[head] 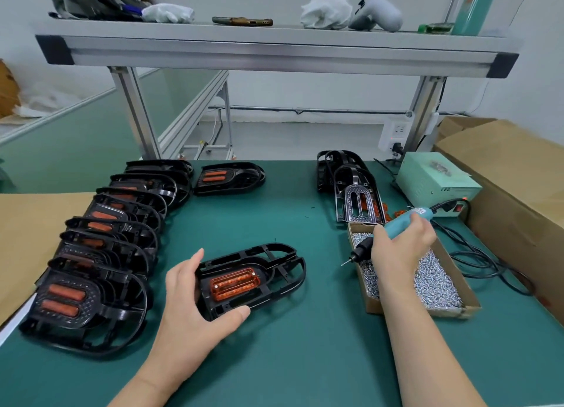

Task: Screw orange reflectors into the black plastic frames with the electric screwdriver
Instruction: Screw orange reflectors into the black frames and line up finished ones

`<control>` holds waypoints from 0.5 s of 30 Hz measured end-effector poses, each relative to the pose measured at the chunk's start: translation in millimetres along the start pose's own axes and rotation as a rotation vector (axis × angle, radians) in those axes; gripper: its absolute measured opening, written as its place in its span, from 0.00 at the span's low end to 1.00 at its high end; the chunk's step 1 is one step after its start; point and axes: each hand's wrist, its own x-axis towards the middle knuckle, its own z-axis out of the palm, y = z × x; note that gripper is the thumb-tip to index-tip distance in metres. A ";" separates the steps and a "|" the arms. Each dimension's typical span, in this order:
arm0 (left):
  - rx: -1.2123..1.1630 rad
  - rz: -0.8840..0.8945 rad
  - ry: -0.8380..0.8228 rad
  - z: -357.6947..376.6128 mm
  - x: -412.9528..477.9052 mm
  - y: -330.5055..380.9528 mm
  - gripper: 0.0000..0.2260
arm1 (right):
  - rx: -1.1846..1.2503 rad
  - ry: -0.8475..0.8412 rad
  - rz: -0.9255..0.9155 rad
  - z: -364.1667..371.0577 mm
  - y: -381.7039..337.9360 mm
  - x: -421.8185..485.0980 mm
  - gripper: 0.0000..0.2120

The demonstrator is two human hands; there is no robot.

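Near the lower middle of the frame, on the green table mat (pixel 305 361), lies one black plastic frame (pixel 274 272) with an orange reflector (pixel 235 284) seated in its left part. The left hand (pixel 195 303) holds this frame at its left end: the thumb presses on the near edge and the fingers reach around the far side, so the hand is half closed around the end.

At the right, the right hand (pixel 403 248) is wrapped firmly around the teal body of the electric screwdriver (pixel 406 220). Its black nose and thin bit point down to the left, above the left edge of a cardboard tray (pixel 374 303) that is full of small silver screws (pixel 436 281). A black cable (pixel 482 263) runs from the tool's rear end.

Along the left side of the frame a row of frames with reflectors (pixel 100 254) lies overlapping, and one more frame (pixel 229 177) sits alone behind it. In the upper right part of the mat stands a stack of empty black frames (pixel 345 174), with a shiny silver insert (pixel 357 205) leaning just in front of it.

Beside the stack, to the right, is a pale green power box (pixel 433 177). On its front I can read the word "LED"; the smaller print beside it is too small to read.
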 end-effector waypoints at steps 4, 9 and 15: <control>-0.077 -0.021 0.074 2.1 7.3 -1.8 0.47 | -0.018 -0.001 -0.138 -2.3 -12.0 -10.6 0.28; -0.124 -0.024 0.105 7.7 16.4 1.3 0.46 | 0.089 -0.109 -0.453 8.5 -45.8 -42.1 0.18; -0.168 0.009 0.152 8.2 20.4 -1.7 0.45 | -0.233 -0.775 -0.169 43.4 -68.5 -77.4 0.29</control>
